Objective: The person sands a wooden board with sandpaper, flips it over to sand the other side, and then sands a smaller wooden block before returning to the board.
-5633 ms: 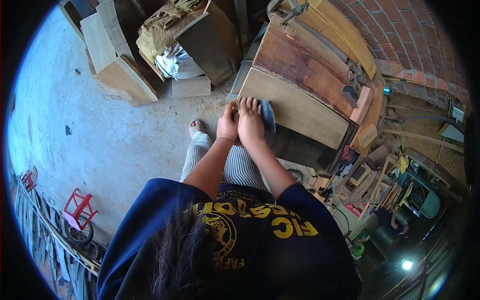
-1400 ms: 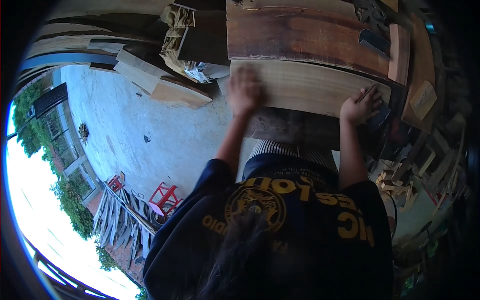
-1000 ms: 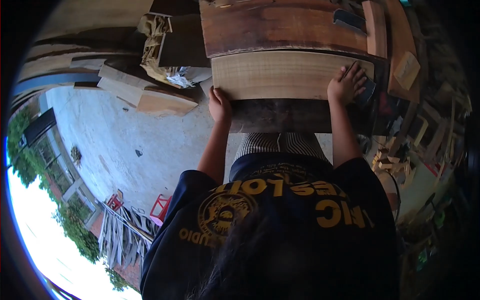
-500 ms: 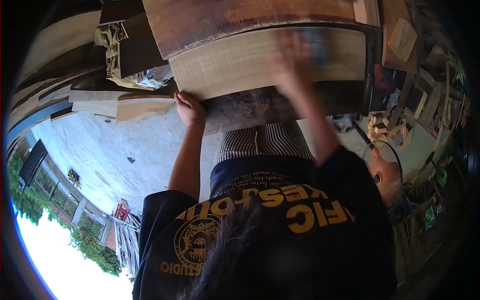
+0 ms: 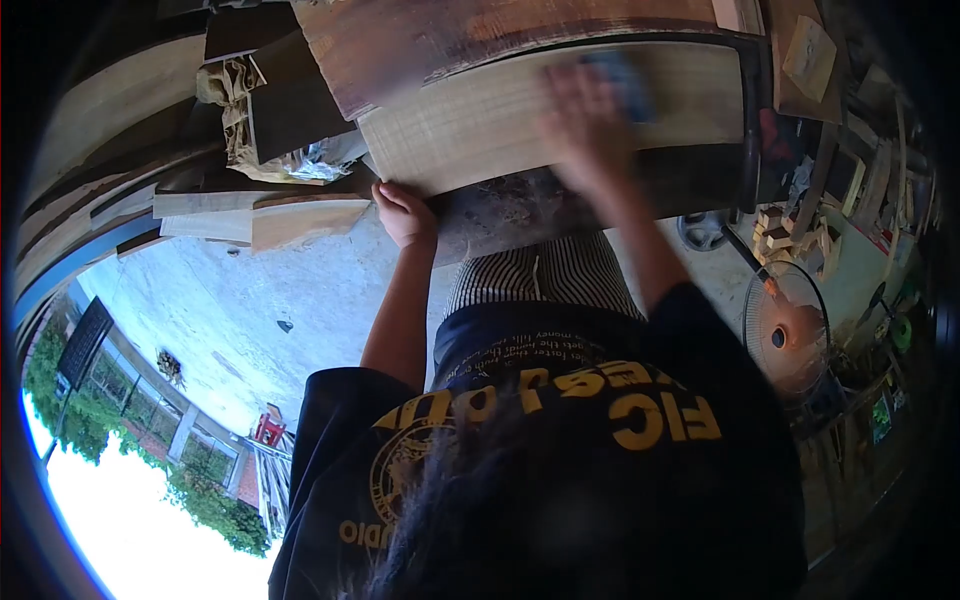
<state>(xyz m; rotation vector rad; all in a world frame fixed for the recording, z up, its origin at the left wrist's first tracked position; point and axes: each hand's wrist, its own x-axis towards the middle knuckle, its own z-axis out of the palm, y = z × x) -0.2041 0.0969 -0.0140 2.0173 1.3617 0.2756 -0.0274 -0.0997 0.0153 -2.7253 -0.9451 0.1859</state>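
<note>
A pale wooden board (image 5: 480, 125) lies across a dark workbench (image 5: 500, 205) in front of me. My left hand (image 5: 402, 212) is closed on the board's near left corner. My right hand (image 5: 585, 120) is blurred with motion and presses a dark sanding pad (image 5: 622, 82) flat on the board's right half. A reddish-brown plank (image 5: 480, 30) lies just beyond the pale board.
Stacked planks and offcuts (image 5: 290, 215) with a crumpled cloth (image 5: 232, 90) stand to the left on the concrete floor (image 5: 250, 300). A fan (image 5: 790, 340) and scattered wood scraps (image 5: 790, 225) crowd the right side. A small wooden block (image 5: 808, 55) rests at the bench's right end.
My right hand has slid the sanding pad from the board's right end toward its middle. My left hand has shifted from the board's top to gripping its near left corner.
</note>
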